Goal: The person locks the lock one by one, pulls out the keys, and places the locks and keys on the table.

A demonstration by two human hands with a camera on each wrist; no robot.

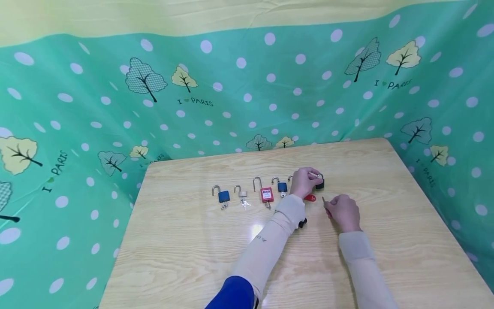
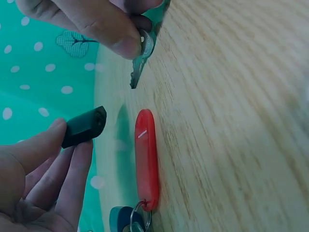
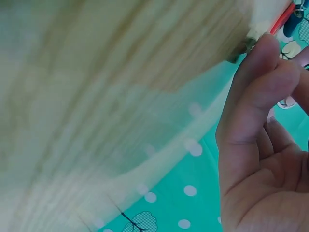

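Observation:
My left hand (image 1: 303, 182) holds a black padlock (image 1: 320, 183) up off the table, its shackle between thumb and fingers. In the left wrist view, the padlock's (image 2: 86, 127) keyhole end points toward the right. A flat metal key (image 2: 141, 58) is pinched between thumb and finger of my right hand (image 1: 344, 211), blade outward, apart from the padlock. In the right wrist view, the right hand (image 3: 263, 130) hides most of the key. Between the hands a red tag (image 1: 310, 198) lies on the table, ringed to a padlock partly hidden by my left hand.
Left of my hands several padlocks stand in a row with raised shackles: a blue one (image 1: 224, 196), a small pale one (image 1: 242, 193) with keys (image 1: 245, 204), a red one (image 1: 266, 194) and another blue one (image 1: 282, 187). A green patterned curtain (image 1: 231, 107) surrounds the wooden table (image 1: 185, 257).

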